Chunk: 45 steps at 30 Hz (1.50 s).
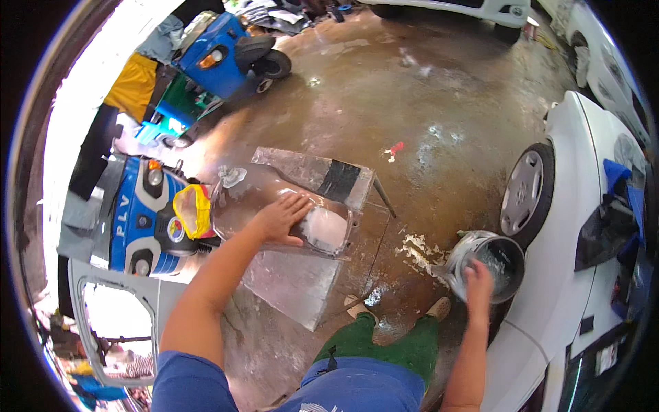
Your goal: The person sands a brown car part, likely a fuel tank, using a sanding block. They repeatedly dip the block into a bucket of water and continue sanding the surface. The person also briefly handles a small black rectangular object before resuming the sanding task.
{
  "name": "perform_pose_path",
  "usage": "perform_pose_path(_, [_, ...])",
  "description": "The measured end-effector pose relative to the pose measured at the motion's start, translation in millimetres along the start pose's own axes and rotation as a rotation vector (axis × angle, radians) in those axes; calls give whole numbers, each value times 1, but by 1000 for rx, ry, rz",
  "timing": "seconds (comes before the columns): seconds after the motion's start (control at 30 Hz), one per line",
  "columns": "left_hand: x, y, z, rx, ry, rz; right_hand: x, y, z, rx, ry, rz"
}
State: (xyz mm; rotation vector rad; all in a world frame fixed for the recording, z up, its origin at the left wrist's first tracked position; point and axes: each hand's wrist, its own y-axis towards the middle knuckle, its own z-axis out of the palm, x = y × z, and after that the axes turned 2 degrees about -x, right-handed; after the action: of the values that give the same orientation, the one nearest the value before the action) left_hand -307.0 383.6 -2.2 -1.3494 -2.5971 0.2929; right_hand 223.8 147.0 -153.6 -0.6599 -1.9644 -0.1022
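Observation:
My left hand (283,218) lies flat with its fingers spread on a wet, glossy brown-grey vehicle body panel (264,189). Beside the fingertips is a pale whitish patch (327,229) on the panel's right end. A crumpled clear piece (233,177) sits at its far left corner. Beneath the panel is a low stand with grey boards (292,281) and a black patch (338,180). My right hand (478,278) is at the near rim of a round metal bucket (509,257) with liquid in it. Its fingers are curled and slightly blurred; whatever they hold is hidden.
A white car with a wheel (527,192) stands close on the right, beside the bucket. Blue three-wheelers (144,213) are at the left, with a yellow bag (193,211) by the panel. A loose vehicle door (120,329) is at lower left. The brown floor (384,103) looks wet.

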Motion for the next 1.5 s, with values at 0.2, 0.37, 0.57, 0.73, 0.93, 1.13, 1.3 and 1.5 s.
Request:
perform_pose_path(0.2, [-1,13,10,-151,-51,85,186,-64,227,132,217,-195])
perform_pose_path(0.37, [2,17,9,-197,-10,106,196,-29,326,-138,153,-188])
perform_pose_path(0.57, [9,-1,25,-182,-43,76,204,-111,353,-224,78,-248])
perform_pose_path(0.73, [4,13,15,-188,-51,128,194,-30,348,-218,34,-120])
perform_pose_path(0.93, [8,5,18,-101,-81,91,211,-91,346,-209,100,-199])
perform_pose_path(1.13, [5,15,13,-77,-53,83,198,-68,348,-221,84,-163])
perform_pose_path(1.3, [2,17,14,-101,-51,108,189,-65,347,-248,108,-132])
perform_pose_path(1.5, [6,13,15,-73,-46,89,198,-91,345,-239,110,-187])
